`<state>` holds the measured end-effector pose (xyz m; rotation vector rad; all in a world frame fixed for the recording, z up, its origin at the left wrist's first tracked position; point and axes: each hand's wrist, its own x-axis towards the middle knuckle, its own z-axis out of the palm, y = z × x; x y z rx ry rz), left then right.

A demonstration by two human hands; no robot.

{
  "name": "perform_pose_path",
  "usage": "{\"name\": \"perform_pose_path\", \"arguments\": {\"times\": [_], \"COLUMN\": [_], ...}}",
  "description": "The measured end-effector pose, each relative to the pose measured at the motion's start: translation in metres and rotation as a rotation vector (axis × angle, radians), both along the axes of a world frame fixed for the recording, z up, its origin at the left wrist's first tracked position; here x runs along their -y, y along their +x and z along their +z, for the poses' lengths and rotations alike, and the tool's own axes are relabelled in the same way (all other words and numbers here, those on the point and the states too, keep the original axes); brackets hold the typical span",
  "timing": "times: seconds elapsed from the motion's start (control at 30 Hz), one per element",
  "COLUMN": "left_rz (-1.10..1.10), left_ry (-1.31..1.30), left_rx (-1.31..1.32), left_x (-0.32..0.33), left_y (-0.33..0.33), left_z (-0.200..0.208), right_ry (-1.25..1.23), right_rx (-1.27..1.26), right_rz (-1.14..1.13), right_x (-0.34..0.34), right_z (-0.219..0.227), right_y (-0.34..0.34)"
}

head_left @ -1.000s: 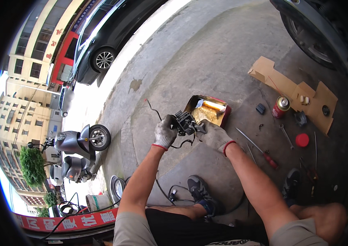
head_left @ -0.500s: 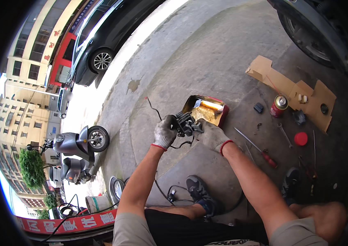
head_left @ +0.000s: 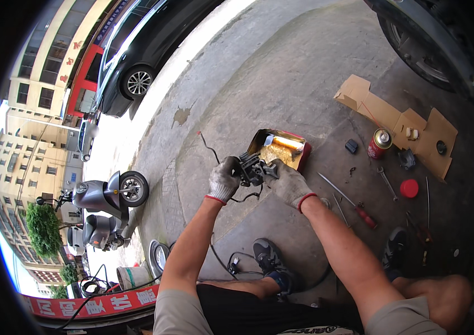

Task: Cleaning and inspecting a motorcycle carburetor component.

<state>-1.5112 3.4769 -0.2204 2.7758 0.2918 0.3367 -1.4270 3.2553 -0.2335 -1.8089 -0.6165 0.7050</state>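
In front of me, over the concrete ground, both gloved hands hold a dark metal carburetor point(head_left: 252, 169) with thin black hoses. My left hand point(head_left: 224, 180) is closed round its left side. On its right side, my right hand point(head_left: 291, 187) grips with thumb and fingers; the fingertips are partly hidden. One thin hose point(head_left: 209, 146) sticks up and away past my left hand, and another loops below the part. Just beyond the carburetor lies a cut-open red container point(head_left: 305, 157) with yellowish liquid inside.
To the right lie a red-handled screwdriver point(head_left: 365, 216), a wrench point(head_left: 386, 183), a red cap point(head_left: 409, 188), a spray can point(head_left: 379, 146) and flattened cardboard point(head_left: 441, 128). A vehicle wheel point(head_left: 415, 50) is at upper right. Parked scooters point(head_left: 97, 196) and a black car point(head_left: 136, 61) stand left.
The carburetor has turned slightly in my hands, and my right hand has shifted a little on it. My left hand stays nearly in place.
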Motion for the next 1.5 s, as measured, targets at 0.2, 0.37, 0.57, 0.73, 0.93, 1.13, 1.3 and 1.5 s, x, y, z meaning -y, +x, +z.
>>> {"name": "perform_pose_path", "arguments": {"times": [0.2, 0.37, 0.57, 0.73, 0.93, 1.13, 1.3, 1.5], "left_rz": [-0.001, -0.007, -0.006, 0.036, 0.059, 0.015, 0.058, 0.058], "left_ry": [-0.001, -0.049, -0.079, -0.089, -0.117, -0.058, -0.083, -0.07], "left_rx": [-0.001, 0.038, 0.057, 0.089, 0.086, 0.074, 0.064, 0.069], "left_x": [0.002, 0.001, -0.001, -0.004, -0.004, -0.01, -0.007, -0.009], "left_y": [0.0, 0.001, 0.003, 0.001, 0.004, 0.0, 0.0, -0.002], "left_z": [0.0, -0.003, -0.006, -0.001, -0.003, -0.002, -0.002, 0.0], "right_ry": [-0.004, -0.006, -0.032, 0.073, -0.048, -0.051, -0.069, -0.048], "right_rx": [0.053, 0.033, 0.023, 0.054, 0.04, 0.018, -0.022, -0.017], "right_rz": [-0.095, -0.138, -0.145, 0.091, -0.087, -0.036, 0.058, 0.106], "right_x": [-0.001, -0.002, -0.003, 0.008, 0.015, 0.007, 0.004, 0.007], "right_z": [-0.007, -0.003, -0.001, -0.01, -0.021, -0.011, -0.002, -0.005], "right_y": [0.001, -0.003, -0.007, 0.004, 0.002, -0.005, -0.005, -0.009]}}
